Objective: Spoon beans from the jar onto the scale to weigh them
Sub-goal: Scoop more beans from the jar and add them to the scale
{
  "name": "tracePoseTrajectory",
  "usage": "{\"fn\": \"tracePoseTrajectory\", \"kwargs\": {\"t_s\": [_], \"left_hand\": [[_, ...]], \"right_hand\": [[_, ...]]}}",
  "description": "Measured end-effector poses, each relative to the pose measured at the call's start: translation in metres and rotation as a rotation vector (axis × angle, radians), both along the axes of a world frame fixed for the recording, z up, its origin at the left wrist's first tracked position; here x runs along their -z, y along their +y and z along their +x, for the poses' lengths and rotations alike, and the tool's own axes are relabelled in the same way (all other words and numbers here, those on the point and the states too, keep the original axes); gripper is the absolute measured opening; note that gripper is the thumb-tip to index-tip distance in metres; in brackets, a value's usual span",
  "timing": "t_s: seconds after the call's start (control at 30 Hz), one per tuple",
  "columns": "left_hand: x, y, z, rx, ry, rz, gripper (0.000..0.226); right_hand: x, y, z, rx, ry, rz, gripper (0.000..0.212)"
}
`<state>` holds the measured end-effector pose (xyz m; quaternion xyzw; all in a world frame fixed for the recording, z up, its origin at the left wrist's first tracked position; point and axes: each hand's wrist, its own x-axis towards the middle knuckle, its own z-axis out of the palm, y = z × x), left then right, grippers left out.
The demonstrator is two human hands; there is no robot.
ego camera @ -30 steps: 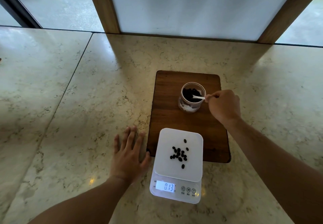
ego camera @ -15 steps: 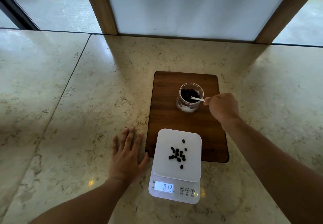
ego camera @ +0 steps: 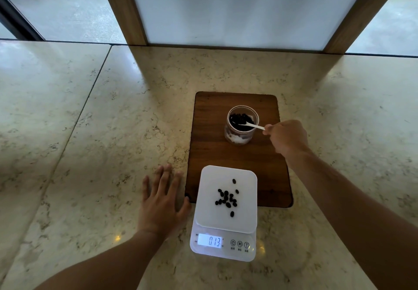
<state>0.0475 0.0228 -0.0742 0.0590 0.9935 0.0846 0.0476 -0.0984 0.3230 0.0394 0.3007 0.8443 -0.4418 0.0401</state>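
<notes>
A clear jar [ego camera: 240,136] of dark beans stands on a brown wooden board [ego camera: 210,149]. My right hand [ego camera: 287,137] grips a white spoon [ego camera: 254,126] by its handle, and the spoon's bowl dips into the beans in the jar. In front of the board sits a white scale [ego camera: 208,219] with several dark beans [ego camera: 226,198] scattered on its platform; its display reads 013. My left hand [ego camera: 162,201] lies flat on the counter just left of the scale, fingers spread, holding nothing.
The marble counter [ego camera: 90,142] extends widely to the left and right, with a seam running down its left part. A wood-framed white panel [ego camera: 237,9] and windows close off the far edge.
The spoon's bowl stays in the jar with only slight shifts of my right hand. The left hand and the scale reading are unchanged.
</notes>
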Motion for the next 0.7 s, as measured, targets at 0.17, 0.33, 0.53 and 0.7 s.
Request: {"fn": "tracePoseTrajectory", "kwargs": {"t_s": [0.17,0.33,0.53,0.7], "left_hand": [[0.0,0.0,0.0,0.0,-0.002,-0.004,0.075],[-0.001,0.0,0.0,0.0,0.003,0.005,0.075],[-0.002,0.001,0.0,-0.005,0.004,0.017,0.075],[-0.002,0.002,0.0,-0.007,0.002,0.024,0.075]], "right_hand": [[-0.001,0.005,0.002,-0.055,-0.014,0.008,0.014],[-0.001,0.005,0.005,-0.009,0.043,0.017,0.026],[-0.013,0.006,0.014,-0.06,0.077,-0.034,0.023],[-0.026,0.01,0.033,-0.122,0.091,-0.106,0.024]]}}
